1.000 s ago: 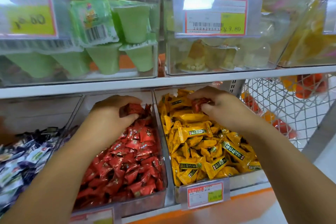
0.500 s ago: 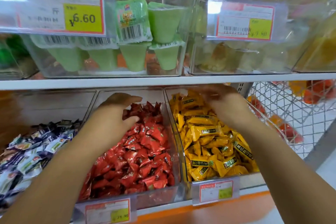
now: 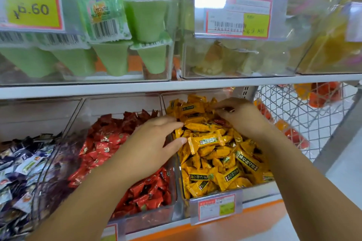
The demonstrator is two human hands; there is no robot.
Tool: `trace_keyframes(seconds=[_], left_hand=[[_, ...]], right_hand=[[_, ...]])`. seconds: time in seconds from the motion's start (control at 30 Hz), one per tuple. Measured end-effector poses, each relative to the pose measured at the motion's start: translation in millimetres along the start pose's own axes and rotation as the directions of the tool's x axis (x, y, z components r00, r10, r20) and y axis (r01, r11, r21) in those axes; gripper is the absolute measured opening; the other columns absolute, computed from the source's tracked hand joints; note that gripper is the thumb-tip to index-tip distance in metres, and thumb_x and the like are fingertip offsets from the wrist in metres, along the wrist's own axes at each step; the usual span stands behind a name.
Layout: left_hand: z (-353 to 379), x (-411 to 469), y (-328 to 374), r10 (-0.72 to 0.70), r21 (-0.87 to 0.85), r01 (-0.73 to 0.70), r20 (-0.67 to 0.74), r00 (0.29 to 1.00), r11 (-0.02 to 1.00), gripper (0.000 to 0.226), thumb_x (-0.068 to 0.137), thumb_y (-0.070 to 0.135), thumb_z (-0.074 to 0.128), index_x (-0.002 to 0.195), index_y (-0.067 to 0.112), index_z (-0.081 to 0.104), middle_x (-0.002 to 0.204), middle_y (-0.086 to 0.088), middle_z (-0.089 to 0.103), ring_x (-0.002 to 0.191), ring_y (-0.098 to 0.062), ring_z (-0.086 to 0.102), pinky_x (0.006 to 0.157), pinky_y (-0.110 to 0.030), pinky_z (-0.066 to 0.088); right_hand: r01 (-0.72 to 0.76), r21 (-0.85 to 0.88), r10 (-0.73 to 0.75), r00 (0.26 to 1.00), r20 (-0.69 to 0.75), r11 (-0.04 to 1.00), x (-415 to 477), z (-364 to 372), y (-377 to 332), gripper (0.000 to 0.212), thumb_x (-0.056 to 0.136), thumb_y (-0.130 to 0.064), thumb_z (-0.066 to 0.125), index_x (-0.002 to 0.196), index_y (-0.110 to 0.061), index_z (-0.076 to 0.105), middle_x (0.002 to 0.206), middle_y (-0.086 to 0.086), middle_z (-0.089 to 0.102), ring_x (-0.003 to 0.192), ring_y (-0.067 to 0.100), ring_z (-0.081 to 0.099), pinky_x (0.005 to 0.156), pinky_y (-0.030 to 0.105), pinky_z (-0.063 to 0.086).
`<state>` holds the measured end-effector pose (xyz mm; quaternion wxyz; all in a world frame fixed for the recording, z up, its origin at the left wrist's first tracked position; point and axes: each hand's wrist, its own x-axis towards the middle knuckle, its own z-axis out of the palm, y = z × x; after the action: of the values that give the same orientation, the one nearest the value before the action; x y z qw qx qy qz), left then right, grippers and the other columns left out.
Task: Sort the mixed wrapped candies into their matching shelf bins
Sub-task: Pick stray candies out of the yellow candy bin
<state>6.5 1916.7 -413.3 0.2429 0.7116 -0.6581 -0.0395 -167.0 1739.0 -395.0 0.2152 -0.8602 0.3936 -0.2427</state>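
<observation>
Nearest, below both wrists, the yellow bin [image 3: 258, 186] has a low clear front lip with a price tag [image 3: 216, 208] clipped on, so the way in and out is over that lip. The left hand [image 3: 150, 146] reaches across the upright wall shared with the red bin [image 3: 148, 219], passing over the red candies [image 3: 109, 143]. Its fingers are nearly straight and spread, thumb tip and index tip touching the yellow candies [image 3: 211, 141] with a gap between them, gripping nothing. Just beyond those fingertips, toward the right hand [image 3: 242, 117], a dark red wrapper [image 3: 222, 121] seems to lie half buried among the yellow, likely the misfit to move. The right hand's fingers curl down at the back of the pile; whether they pinch anything I cannot tell. Such candies should be light, crinkly and slick, so pinch a crimped end or across the body, or one may slide deeper. Above the knuckles the shelf board [image 3: 176, 86] sits low, leaving little headroom. Right of the right hand stands a wire basket [image 3: 293, 119].
</observation>
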Motion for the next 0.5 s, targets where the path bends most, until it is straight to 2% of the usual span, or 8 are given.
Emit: trace_keyframes(seconds=[0.07, 0.17, 0.2, 0.27, 0.33, 0.4, 0.43, 0.5], left_hand=[[3, 2, -2, -0.008, -0.011, 0.009, 0.025, 1.0, 1.0, 0.052, 0.094, 0.053, 0.041, 0.143, 0.038, 0.038, 0.151, 0.017, 0.031, 0.139, 0.0, 0.023, 0.108, -0.014, 0.014], [7, 6, -3, -0.025, -0.011, 0.025, 0.054, 0.998, 1.0, 0.056, 0.091, 0.057, 0.034, 0.143, 0.04, 0.037, 0.152, 0.017, 0.029, 0.14, 0.0, 0.02, 0.106, -0.013, 0.012], [8, 7, -4, -0.028, -0.011, 0.028, 0.064, 0.998, 1.0, 0.06, 0.088, 0.06, 0.03, 0.143, 0.04, 0.037, 0.153, 0.016, 0.029, 0.141, 0.0, 0.02, 0.107, -0.013, 0.012], [11, 9, -4, -0.032, -0.013, 0.033, 0.078, 0.996, 0.999, 0.063, 0.085, 0.065, 0.027, 0.144, 0.042, 0.036, 0.154, 0.016, 0.029, 0.142, -0.001, 0.018, 0.108, -0.015, 0.013], [12, 10, -3, -0.034, -0.009, 0.035, 0.087, 0.996, 0.999, 0.062, 0.087, 0.068, 0.025, 0.144, 0.044, 0.034, 0.154, 0.017, 0.027, 0.142, 0.0, 0.017, 0.109, -0.017, 0.013], [11, 11, -1, -0.046, -0.008, 0.047, 0.095, 0.994, 0.999, 0.062, 0.086, 0.065, 0.027, 0.144, 0.045, 0.032, 0.154, 0.017, 0.026, 0.142, 0.0, 0.017, 0.111, -0.019, 0.014], [10, 10, 1, -0.054, -0.012, 0.055, 0.095, 0.994, 0.998, 0.062, 0.085, 0.063, 0.029, 0.144, 0.045, 0.032, 0.154, 0.017, 0.026, 0.141, -0.001, 0.018, 0.111, -0.019, 0.015], [9, 10, 3, -0.065, -0.027, 0.068, 0.084, 0.994, 0.997, 0.059, 0.086, 0.061, 0.034, 0.143, 0.046, 0.033, 0.153, 0.017, 0.028, 0.14, -0.001, 0.021, 0.112, -0.021, 0.019]], right_hand=[[-0.026, 0.001, 0.026, 1.0, -0.014, 1.0, -3, -14, 8, 0.023, 0.093, -0.015, 0.059, 0.109, -0.027, 0.071, 0.105, -0.014, 0.062, 0.089, 0.004, 0.055, 0.064, -0.002, 0.037], [-0.022, -0.099, 0.043, 0.975, 0.219, 0.995, -8, -23, 15, 0.04, 0.092, -0.013, 0.054, 0.125, -0.034, 0.061, 0.101, -0.015, 0.062, 0.085, 0.005, 0.057, 0.072, 0.011, 0.043], [-0.024, -0.112, 0.057, 0.954, 0.295, 0.993, -10, -22, 16, 0.045, 0.091, -0.014, 0.053, 0.13, -0.038, 0.055, 0.094, -0.015, 0.061, 0.078, 0.002, 0.054, 0.067, 0.013, 0.042], [-0.023, -0.123, 0.068, 0.925, 0.374, 0.992, -12, -21, 13, 0.05, 0.091, -0.018, 0.053, 0.135, -0.041, 0.048, 0.087, -0.015, 0.057, 0.066, -0.002, 0.048, 0.056, 0.008, 0.036], [0.004, -0.123, 0.043, 0.925, 0.378, 0.992, -11, -19, 11, 0.049, 0.092, -0.016, 0.054, 0.138, -0.035, 0.048, 0.097, -0.02, 0.06, 0.07, -0.004, 0.049, 0.056, 0.003, 0.036], [0.021, -0.094, 0.012, 0.943, 0.334, 0.995, -9, -18, 13, 0.043, 0.093, -0.015, 0.058, 0.134, -0.029, 0.054, 0.118, -0.011, 0.064, 0.09, 0.001, 0.057, 0.071, 0.007, 0.04], [0.025, -0.08, 0.001, 0.953, 0.303, 0.996, -9, -16, 14, 0.039, 0.092, -0.016, 0.06, 0.129, -0.027, 0.059, 0.119, -0.009, 0.065, 0.092, 0.001, 0.057, 0.074, 0.009, 0.041], [0.029, -0.065, -0.013, 0.972, 0.236, 0.997, -10, -14, 19, 0.031, 0.091, -0.017, 0.064, 0.121, -0.025, 0.066, 0.107, -0.008, 0.066, 0.084, -0.001, 0.055, 0.068, 0.005, 0.039]])
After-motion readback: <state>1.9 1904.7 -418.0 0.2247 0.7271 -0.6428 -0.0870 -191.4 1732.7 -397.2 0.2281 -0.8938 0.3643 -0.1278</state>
